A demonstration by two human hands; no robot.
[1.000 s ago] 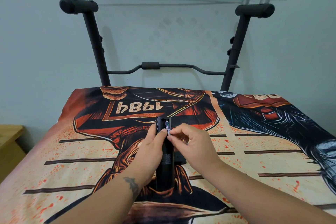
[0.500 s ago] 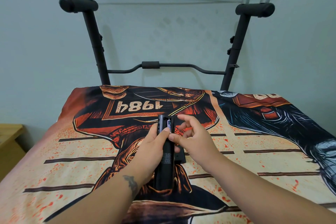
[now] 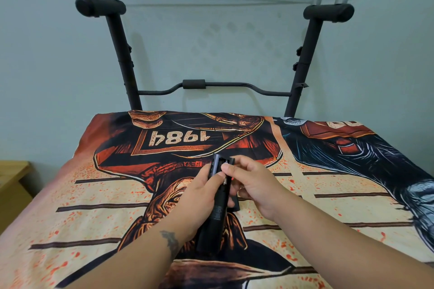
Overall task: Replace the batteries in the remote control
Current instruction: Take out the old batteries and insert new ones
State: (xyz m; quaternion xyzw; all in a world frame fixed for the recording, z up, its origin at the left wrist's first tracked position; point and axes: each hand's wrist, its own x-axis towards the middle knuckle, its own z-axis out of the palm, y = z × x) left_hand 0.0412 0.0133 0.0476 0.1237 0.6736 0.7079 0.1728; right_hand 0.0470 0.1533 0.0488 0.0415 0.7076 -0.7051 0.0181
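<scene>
Remote: the long black plastic remote control [image 3: 215, 211] was held above the middle of the table, back up, battery bay open at its far end.
Battery: a small cylindrical battery [image 3: 226, 180] lay in the bay.
Left hand [image 3: 199, 197]: clasped round the remote's body.
Right hand [image 3: 252, 184]: thumb and fingers pinched on the battery.
Cover: a black lid [image 3: 235, 203] lay beneath the right hand.
Table: draped in an orange printed cloth [image 3: 94, 195].

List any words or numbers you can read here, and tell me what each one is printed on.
"1984": on the printed bedsheet, upside down to the camera, inside an orange frame.
Small pale print on the back of the black remote control, held in the left hand: too small to read.
Faint lettering on the bedsheet just above the remote: too blurred to read.
Nothing else legible.
</scene>
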